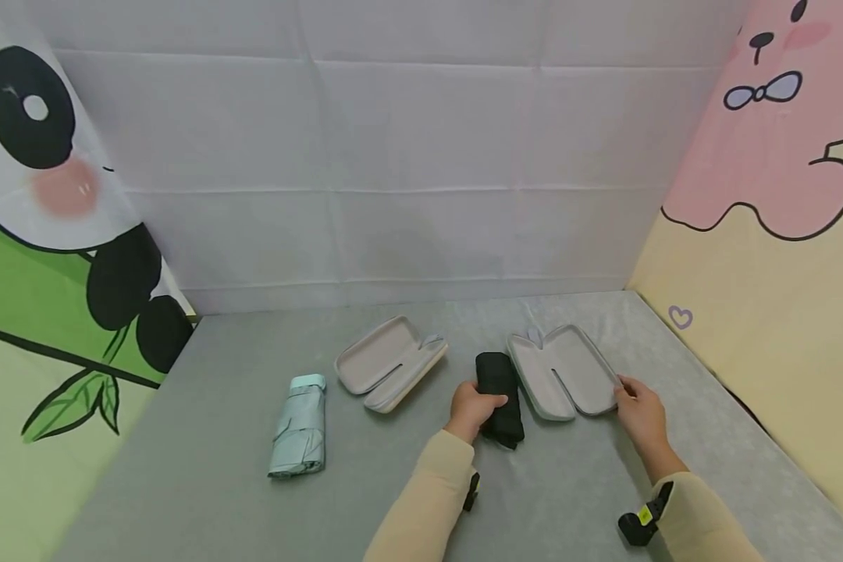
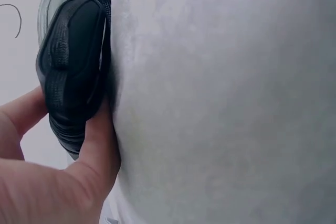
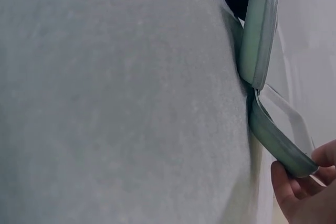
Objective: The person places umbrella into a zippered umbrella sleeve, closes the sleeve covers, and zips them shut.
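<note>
The left hand has its fingers wrapped round a black bundle, thumb across it; the right hand pinches the outer rim of an open case just right of the bundle, that half's edge tipped up. My reading of the step: the bundle is being handled beside the case, 1 hand to each. The next move calls for a firm left grip, the right fingers steadying the rim. The bundle's long axis runs away from the person, its far end leaning slightly left; whether it clears the tabletop, I cannot tell. Left of the bundle lie another case, also open, and, farther left, 1 pale-blue bundle, its far end leaning right.
</note>
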The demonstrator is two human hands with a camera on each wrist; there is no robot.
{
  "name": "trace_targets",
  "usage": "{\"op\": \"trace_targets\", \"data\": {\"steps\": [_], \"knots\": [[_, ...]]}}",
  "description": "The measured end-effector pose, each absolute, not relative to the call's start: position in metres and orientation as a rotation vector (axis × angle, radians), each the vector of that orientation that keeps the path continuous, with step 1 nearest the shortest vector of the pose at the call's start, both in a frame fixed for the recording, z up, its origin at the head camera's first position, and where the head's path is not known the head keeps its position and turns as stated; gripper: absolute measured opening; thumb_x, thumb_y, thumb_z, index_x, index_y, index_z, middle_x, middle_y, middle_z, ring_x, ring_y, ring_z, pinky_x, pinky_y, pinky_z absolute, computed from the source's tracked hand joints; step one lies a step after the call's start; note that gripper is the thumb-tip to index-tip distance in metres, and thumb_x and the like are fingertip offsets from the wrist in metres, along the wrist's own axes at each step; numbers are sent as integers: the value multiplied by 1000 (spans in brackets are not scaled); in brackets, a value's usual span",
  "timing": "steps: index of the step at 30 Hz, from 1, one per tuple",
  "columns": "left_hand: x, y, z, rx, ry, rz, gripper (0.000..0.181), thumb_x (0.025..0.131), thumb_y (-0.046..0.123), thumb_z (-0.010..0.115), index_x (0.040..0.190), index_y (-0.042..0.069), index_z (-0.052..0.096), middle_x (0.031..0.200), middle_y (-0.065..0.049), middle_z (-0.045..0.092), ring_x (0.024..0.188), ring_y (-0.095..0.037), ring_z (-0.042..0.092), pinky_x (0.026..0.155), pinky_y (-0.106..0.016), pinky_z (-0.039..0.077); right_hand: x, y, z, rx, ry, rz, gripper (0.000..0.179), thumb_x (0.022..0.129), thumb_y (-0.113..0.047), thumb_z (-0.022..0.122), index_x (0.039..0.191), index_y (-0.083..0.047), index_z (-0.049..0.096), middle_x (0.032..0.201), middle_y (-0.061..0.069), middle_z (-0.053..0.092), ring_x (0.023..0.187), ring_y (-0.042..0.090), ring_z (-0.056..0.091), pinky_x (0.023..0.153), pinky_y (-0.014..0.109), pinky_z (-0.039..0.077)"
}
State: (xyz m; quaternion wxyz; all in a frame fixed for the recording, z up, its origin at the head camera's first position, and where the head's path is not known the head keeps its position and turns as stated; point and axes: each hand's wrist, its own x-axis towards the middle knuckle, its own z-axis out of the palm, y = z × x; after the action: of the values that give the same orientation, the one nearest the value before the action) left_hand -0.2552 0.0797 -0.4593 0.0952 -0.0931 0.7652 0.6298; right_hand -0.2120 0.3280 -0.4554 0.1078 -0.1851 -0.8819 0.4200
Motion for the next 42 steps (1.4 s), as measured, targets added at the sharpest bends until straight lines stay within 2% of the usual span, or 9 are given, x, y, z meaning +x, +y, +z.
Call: {"op": "trace_targets", "data": {"steps": [7, 11, 15, 22, 26, 31, 42], "knots": [[-254, 76, -463, -341, 2165, 1923, 54, 76, 6, 76, 122, -8, 51, 114, -19, 55, 101, -31, 55, 86, -43, 46, -208, 325, -455, -515, -2609, 1233, 43, 99, -18, 39, 132, 8, 45, 118, 29, 52, 95, 35, 55, 64, 27, 45], [-256, 77, -462, -360, 2137, 1963, 48, 75, 6, 77, 116, -7, 54, 105, -15, 57, 95, -29, 56, 83, -41, 47, -208, 325, -452, -502, -2587, 1247, 42, 99, -18, 39, 131, 8, 46, 116, 29, 53, 91, 33, 57, 60, 22, 45], [-258, 75, -460, -395, 2144, 1992, 49, 76, 7, 77, 117, -6, 53, 105, -14, 57, 94, -28, 56, 80, -40, 48, -209, 326, -451, -491, -2580, 1269, 43, 99, -18, 39, 132, 8, 46, 117, 28, 53, 92, 32, 57, 59, 18, 45], [-259, 66, -455, -420, 2079, 2050, 56, 79, 8, 74, 127, -5, 49, 118, -19, 55, 105, -33, 55, 86, -42, 47, -207, 327, -452, -468, -2607, 1227, 44, 100, -19, 38, 133, 9, 44, 118, 29, 52, 95, 35, 56, 62, 23, 45], [-258, 61, -452, -416, 2062, 2066, 57, 80, 9, 74, 129, -3, 48, 123, -20, 54, 108, -33, 54, 88, -42, 46, -208, 326, -451, -452, -2595, 1243, 43, 99, -17, 39, 132, 10, 45, 117, 29, 53, 95, 34, 56, 61, 20, 45], [-260, 61, -449, -410, 2047, 2075, 59, 80, 9, 74, 131, -2, 48, 125, -19, 53, 109, -32, 54, 89, -41, 46, -208, 326, -452, -462, -2594, 1274, 43, 99, -16, 39, 132, 10, 44, 118, 29, 52, 96, 34, 56, 60, 16, 44], [-260, 65, -436, -392, 1999, 2100, 58, 82, 12, 73, 132, -1, 47, 126, -17, 53, 108, -31, 55, 85, -39, 47, -209, 326, -452, -461, -2583, 1290, 41, 99, -15, 40, 131, 11, 46, 116, 29, 53, 91, 31, 58, 59, 16, 45]]}}
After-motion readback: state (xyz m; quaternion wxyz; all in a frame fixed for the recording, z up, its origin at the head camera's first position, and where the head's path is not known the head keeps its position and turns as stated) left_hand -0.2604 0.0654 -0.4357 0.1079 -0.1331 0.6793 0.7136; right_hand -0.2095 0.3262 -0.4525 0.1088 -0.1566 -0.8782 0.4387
